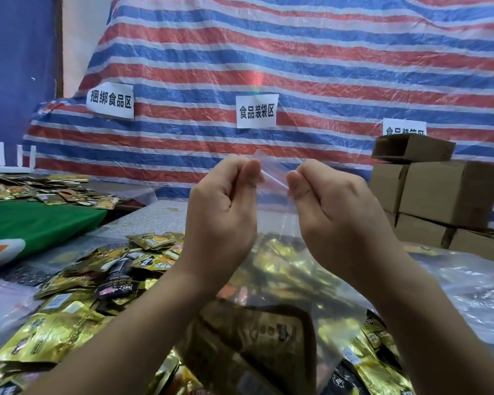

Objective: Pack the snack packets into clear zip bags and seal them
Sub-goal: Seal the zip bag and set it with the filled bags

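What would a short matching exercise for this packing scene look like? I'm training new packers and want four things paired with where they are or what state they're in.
Things:
1. clear zip bag
2. cardboard boxes
3. green cloth
4. loose snack packets

Places or states:
A. stacked at the right, against the striped tarp
B. spread flat at the left, beyond the near pile
C. pinched at its top edge between left hand and right hand
D. heaped on the table below the arms

Pairs: 1-C, 2-A, 3-B, 4-D

Striped red-white-blue tarp [297, 61] backdrop with paper signs [256, 111], stacked cardboard boxes [439, 192] at right
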{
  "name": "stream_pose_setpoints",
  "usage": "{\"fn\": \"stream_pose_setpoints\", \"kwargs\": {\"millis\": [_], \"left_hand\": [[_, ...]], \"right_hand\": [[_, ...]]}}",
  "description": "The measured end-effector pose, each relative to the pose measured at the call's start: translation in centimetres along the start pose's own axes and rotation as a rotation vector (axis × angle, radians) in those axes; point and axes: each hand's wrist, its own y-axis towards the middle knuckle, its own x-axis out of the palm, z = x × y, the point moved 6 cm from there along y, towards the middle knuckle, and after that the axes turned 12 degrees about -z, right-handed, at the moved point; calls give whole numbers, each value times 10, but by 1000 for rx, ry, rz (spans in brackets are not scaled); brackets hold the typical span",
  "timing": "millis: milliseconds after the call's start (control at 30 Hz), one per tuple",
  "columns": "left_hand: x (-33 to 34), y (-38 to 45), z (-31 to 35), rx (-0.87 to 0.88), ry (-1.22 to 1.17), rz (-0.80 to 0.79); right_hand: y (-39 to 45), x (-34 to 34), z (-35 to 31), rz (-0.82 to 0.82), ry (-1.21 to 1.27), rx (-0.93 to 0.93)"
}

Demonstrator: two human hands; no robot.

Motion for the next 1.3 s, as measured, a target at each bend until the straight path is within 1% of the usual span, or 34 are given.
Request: {"fn": "stream_pose_setpoints", "kwargs": {"millis": [200, 500, 600, 767, 1100, 1300], "left_hand": [[8, -4, 7, -8, 68, -34], [14, -4, 10, -59, 32, -105], [16, -3, 8, -83, 22, -130], [17, -3, 8, -89, 75, -139], [15, -5, 13, -23, 199, -103], [18, -3, 14, -9, 187, -148]], "right_hand": [[2, 0, -1, -70, 238, 11], [1, 0, -2, -117, 395, 67], [0, 0, 0, -119, 433, 89], [0, 3, 3, -146, 443, 137], [-1, 2, 5, -225, 508, 213], [-2, 0, 6, -248, 529, 222]]}}
